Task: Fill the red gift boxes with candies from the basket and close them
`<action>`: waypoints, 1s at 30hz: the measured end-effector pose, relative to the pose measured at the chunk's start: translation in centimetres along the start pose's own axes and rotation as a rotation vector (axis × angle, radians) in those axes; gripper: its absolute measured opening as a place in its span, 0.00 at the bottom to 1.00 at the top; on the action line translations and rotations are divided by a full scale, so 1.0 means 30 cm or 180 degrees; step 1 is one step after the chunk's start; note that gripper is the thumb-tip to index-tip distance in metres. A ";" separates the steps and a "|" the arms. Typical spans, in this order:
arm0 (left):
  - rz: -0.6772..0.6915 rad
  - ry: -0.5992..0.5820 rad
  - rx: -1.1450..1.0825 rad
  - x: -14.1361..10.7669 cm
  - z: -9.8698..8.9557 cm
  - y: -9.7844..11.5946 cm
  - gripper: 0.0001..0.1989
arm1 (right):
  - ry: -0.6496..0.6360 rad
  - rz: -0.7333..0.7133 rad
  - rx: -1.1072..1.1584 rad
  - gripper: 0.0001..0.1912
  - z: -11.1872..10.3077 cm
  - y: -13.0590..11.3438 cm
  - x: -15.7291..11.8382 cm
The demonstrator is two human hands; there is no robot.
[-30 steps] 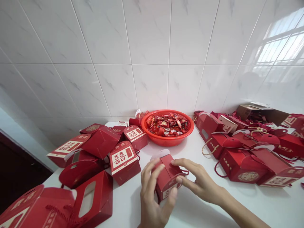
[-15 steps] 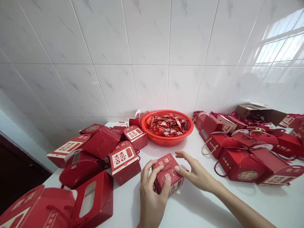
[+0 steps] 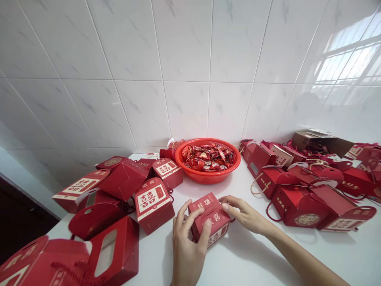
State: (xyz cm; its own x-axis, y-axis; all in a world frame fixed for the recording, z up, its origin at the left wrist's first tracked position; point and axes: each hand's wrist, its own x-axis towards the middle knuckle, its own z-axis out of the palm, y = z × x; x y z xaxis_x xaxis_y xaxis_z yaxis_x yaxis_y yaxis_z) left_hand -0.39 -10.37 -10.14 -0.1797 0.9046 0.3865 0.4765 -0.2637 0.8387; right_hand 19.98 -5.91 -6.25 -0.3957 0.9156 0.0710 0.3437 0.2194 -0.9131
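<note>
Head view: hands (image 3: 188, 246) touch the red box (image 3: 214, 207), white tabletop (image 3: 154, 250) around its edges.

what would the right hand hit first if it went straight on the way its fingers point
The box in the left hand: the right hand's fingertips look right at its edge, though contact is hard to confirm.

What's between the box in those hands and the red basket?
Just white tabletop separates the double-happiness gift box from the red plastic basket, as the head view shows.
</note>
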 end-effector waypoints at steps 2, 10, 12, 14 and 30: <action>-0.0024 -0.0053 -0.0177 -0.002 -0.001 0.008 0.17 | 0.0004 -0.0014 0.0193 0.25 0.010 -0.021 -0.018; -0.0119 -0.0233 -0.0512 -0.004 -0.003 0.015 0.18 | 0.0503 0.0048 0.0428 0.24 -0.004 -0.066 -0.041; -0.0154 -0.0282 -0.0587 -0.004 -0.003 0.010 0.18 | 0.0447 0.0266 0.0909 0.24 -0.027 -0.060 -0.030; -0.0199 -0.0352 -0.0625 -0.006 -0.003 0.006 0.18 | 0.0285 0.0521 0.1241 0.23 -0.046 -0.051 -0.023; -0.0654 -0.0404 -0.1653 -0.004 0.016 0.003 0.20 | 0.0461 0.0366 0.2000 0.20 -0.086 -0.105 -0.048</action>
State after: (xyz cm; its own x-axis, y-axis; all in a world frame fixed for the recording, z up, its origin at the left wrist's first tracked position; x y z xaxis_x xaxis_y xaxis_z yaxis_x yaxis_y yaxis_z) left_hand 0.07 -10.35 -10.31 -0.1038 0.9794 0.1734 -0.0486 -0.1791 0.9826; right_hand 21.67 -7.05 -2.42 -0.2522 0.9673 -0.0277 -0.2034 -0.0809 -0.9757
